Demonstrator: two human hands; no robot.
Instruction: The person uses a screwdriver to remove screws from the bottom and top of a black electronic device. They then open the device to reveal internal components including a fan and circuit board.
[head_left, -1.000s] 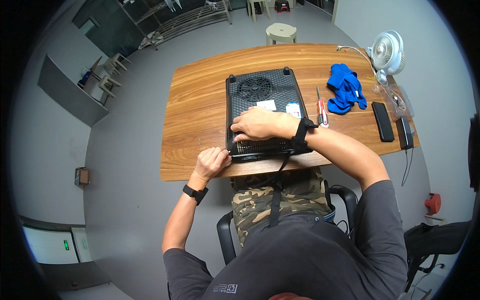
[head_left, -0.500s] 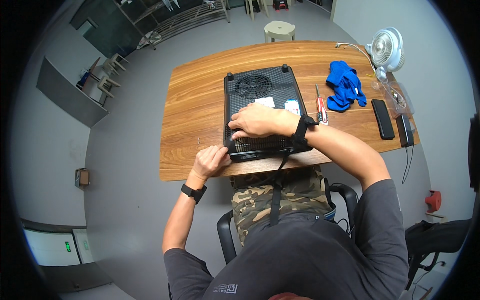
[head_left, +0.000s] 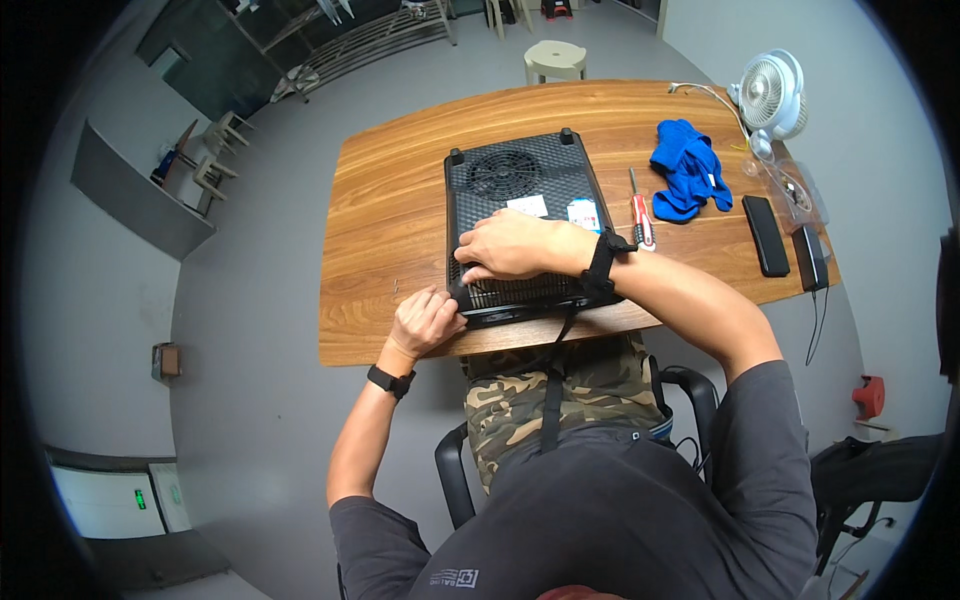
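A black induction cooker [head_left: 520,150] lies upside down on the wooden table, its round fan grille and rubber feet facing up. My left hand [head_left: 427,320] has its fingers curled round the near left corner. Across the underside reaches my right hand [head_left: 510,243], fingers bent down at the left edge beside the vent slots; its fingertips are partly hidden. Two labels, one white [head_left: 527,206] and one blue-and-white [head_left: 583,214], are stuck beyond the right hand. A black cord [head_left: 568,325] hangs over the table's near edge.
Right of the cooker lie a red-and-white screwdriver [head_left: 641,212], a blue cloth [head_left: 688,170], a black phone-like slab [head_left: 765,236] and another black device [head_left: 810,258] with a cable. A white fan [head_left: 770,95] stands at the far right. Tiny screw-like bits [head_left: 396,286] lie at left.
My left hand has shifted slightly right along the cooker's corner. My right hand stays in nearly the same place on the underside.
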